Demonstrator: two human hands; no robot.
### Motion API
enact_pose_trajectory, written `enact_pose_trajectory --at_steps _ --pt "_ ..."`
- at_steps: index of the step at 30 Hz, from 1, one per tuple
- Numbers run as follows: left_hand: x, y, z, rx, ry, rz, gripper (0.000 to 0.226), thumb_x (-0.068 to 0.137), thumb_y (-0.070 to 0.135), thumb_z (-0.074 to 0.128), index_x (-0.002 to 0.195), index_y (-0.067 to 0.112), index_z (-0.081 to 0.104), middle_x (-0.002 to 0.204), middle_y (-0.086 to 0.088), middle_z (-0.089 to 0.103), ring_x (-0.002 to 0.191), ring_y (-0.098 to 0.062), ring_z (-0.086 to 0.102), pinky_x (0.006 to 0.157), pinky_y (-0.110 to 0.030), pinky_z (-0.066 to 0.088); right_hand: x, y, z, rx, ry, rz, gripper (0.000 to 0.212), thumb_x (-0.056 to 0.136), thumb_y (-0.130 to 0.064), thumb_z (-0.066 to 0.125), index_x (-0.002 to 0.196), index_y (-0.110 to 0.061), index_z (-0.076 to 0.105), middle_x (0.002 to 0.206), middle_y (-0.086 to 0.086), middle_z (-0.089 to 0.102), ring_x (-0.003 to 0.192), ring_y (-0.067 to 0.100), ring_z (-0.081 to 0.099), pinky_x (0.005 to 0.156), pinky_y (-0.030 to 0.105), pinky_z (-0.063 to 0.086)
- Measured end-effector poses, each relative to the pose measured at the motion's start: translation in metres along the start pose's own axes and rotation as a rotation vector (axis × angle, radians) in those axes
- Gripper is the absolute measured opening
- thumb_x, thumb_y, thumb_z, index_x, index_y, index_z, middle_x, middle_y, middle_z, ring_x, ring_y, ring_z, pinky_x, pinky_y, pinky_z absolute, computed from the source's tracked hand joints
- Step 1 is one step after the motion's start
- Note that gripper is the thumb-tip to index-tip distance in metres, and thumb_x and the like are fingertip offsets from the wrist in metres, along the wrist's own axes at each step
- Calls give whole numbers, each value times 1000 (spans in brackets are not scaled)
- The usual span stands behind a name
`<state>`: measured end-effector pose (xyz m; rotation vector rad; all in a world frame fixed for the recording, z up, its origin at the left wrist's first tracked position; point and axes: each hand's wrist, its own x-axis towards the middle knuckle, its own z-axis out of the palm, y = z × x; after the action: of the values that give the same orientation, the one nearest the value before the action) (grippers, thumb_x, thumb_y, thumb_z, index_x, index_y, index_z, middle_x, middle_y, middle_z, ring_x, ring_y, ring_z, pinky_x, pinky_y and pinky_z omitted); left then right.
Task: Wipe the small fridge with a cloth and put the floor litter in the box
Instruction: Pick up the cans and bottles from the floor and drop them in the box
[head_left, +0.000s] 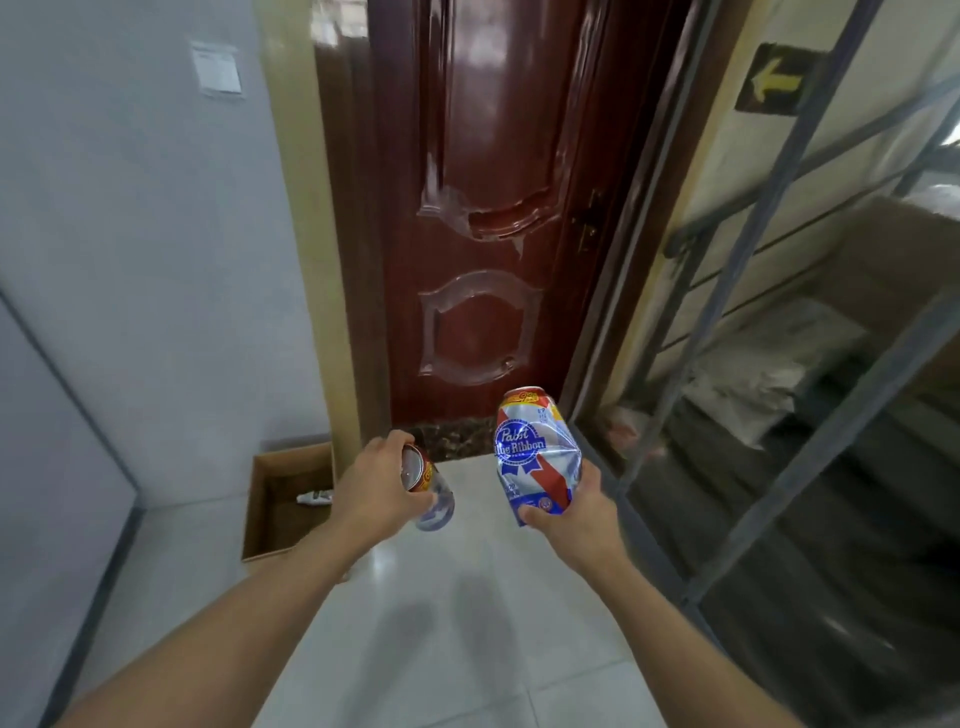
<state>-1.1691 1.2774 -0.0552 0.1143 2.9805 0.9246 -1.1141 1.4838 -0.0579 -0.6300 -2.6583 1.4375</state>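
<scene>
My right hand (571, 514) grips a dented blue, white and red beer can (535, 457) by its bottom, held upright above the floor. A second crushed can (428, 488) with a red rim is in my left hand (379, 488), tilted with its top toward me. An open cardboard box (260, 499) stands on the floor to the left of my left hand, against the wall by the door frame. A small white piece of litter (314, 498) lies inside the box. The fridge and the cloth are out of view.
A dark red door (488, 208) is straight ahead with a stone threshold (457, 439). A grey metal railing (727, 364) and a stairwell run along the right. A pale panel (57, 467) stands at the left. The floor is glossy white tile (467, 623).
</scene>
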Motion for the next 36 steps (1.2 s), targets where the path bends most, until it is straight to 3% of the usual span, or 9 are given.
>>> enact_pose_trajectory --at_steps 11,19,26,33,36 --pt "161 6 9 30 168 -182 65 68 32 78 124 18 48 117 -4 56 103 -21 55 80 -32 51 224 -37 45 -72 -241 -188 83 63 -30 84 131 -16 39 119 -3 55 108 22 59 85 30 49" --pt "237 4 27 -8 335 -483 61 64 29 77 118 19 51 108 0 56 99 -21 55 75 -29 45 370 -75 81 -134 -495 -341 90 59 -26 87 133 -15 36 121 5 59 103 24 60 84 30 50" --pt "265 -31 32 -3 386 -750 62 67 31 75 121 22 47 111 -2 56 95 -20 55 77 -35 52 432 -105 148 -195 -698 -420 85 64 -19 84 134 -11 37 121 9 59 103 26 60 82 27 46" --pt "309 -104 27 -76 469 -887 67 69 36 77 125 22 44 116 -1 55 101 -19 54 80 -35 54 468 -148 241 -319 -826 -553 85 67 -22 83 136 -10 35 125 9 57 110 26 57 80 21 41" --pt "329 -133 24 -121 469 -955 68 70 36 77 127 22 42 118 -2 54 102 -19 54 82 -34 54 487 -164 283 -375 -890 -560 87 67 -23 82 138 -10 33 127 8 55 110 24 57 84 26 46"
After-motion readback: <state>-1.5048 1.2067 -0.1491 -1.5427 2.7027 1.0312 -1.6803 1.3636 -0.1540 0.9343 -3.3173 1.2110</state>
